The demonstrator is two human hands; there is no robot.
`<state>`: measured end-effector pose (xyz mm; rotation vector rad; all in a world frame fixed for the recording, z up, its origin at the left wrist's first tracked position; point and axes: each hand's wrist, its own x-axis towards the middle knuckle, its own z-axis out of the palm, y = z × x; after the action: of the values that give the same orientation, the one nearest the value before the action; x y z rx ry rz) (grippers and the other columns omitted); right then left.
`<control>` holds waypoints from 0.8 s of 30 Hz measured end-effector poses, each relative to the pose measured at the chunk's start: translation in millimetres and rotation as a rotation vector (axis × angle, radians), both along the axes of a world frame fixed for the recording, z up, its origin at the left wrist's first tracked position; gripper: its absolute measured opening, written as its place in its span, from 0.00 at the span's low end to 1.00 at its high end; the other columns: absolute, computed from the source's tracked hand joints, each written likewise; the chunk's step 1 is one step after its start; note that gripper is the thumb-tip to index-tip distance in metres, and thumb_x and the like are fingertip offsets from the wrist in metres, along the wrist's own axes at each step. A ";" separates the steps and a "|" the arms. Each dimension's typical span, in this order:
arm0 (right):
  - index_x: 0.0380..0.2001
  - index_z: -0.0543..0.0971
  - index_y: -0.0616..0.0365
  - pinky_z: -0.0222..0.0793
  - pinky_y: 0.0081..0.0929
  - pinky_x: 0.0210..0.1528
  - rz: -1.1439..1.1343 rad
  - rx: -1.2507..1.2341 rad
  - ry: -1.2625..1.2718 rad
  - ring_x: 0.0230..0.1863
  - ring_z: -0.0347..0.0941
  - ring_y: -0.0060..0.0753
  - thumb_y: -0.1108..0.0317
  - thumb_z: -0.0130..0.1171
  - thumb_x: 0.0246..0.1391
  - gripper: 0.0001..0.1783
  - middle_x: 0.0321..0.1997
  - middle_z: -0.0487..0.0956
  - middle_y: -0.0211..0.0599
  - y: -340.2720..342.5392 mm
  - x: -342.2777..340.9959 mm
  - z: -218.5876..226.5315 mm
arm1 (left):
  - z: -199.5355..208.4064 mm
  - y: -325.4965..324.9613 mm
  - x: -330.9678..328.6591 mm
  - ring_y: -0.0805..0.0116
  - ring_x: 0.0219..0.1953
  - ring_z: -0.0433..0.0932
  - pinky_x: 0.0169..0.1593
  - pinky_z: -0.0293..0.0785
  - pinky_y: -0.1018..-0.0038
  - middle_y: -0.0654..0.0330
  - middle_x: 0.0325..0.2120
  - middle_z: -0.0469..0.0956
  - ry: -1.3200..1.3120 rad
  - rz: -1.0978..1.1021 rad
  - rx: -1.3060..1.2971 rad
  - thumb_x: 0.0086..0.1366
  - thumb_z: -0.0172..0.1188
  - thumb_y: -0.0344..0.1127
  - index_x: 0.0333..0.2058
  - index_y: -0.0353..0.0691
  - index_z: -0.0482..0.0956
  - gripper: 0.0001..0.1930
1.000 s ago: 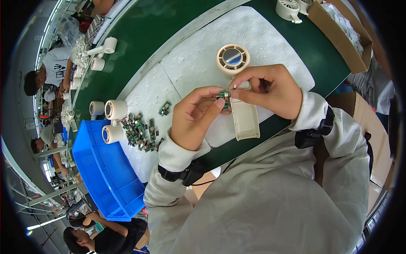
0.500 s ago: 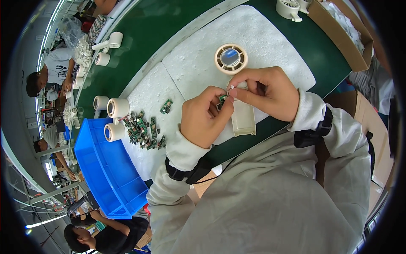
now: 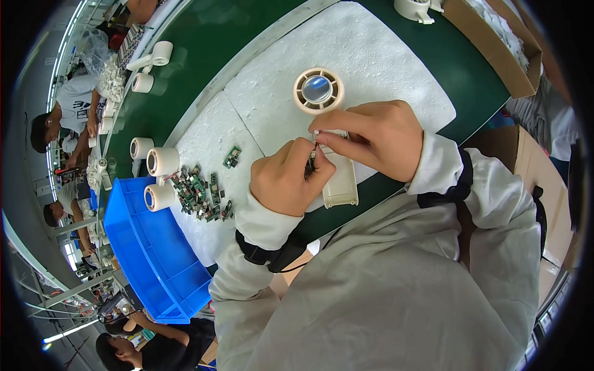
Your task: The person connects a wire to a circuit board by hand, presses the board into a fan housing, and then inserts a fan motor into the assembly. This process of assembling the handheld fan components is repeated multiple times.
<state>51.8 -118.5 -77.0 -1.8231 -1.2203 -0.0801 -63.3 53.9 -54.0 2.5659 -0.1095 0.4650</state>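
My left hand (image 3: 286, 177) is closed round a small green circuit board (image 3: 310, 164), mostly hidden by its fingers. Meeting it at the fingertips, my right hand (image 3: 382, 137) pinches a tiny white connector (image 3: 316, 133). Whether connector and board are joined I cannot tell. Below both hands lies a cream handheld fan, its round head (image 3: 318, 90) beyond the fingers and its hollow handle shell (image 3: 341, 188) toward me. Several loose circuit boards (image 3: 197, 193) are heaped left of my left hand, and a single board (image 3: 232, 157) lies apart from them.
White foam sheets (image 3: 272, 68) cover part of the green bench (image 3: 204, 65). At the left stand a blue divided bin (image 3: 154, 247) and several cream fan heads (image 3: 162, 161). A cardboard box (image 3: 495, 46) of white parts sits far right. Other people work across the bench.
The whole view has shifted a little, so bench items appear farther left. My hands stay together over the fan, and my left fingers now cover more of the circuit board.
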 end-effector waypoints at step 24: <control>0.40 0.84 0.47 0.71 0.32 0.24 -0.013 -0.073 -0.071 0.23 0.79 0.35 0.59 0.67 0.60 0.08 0.23 0.81 0.31 0.2 0.9 -3.0 | -0.1 -0.4 -3.1 0.61 0.14 0.71 0.17 0.65 0.67 0.60 0.17 0.68 -0.091 -0.096 0.197 0.58 0.66 0.25 0.27 0.39 0.71 0.10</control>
<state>52.7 -118.2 -80.0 -1.9054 -1.2758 -0.1090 -66.4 53.5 -54.1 2.7160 -0.3241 0.5595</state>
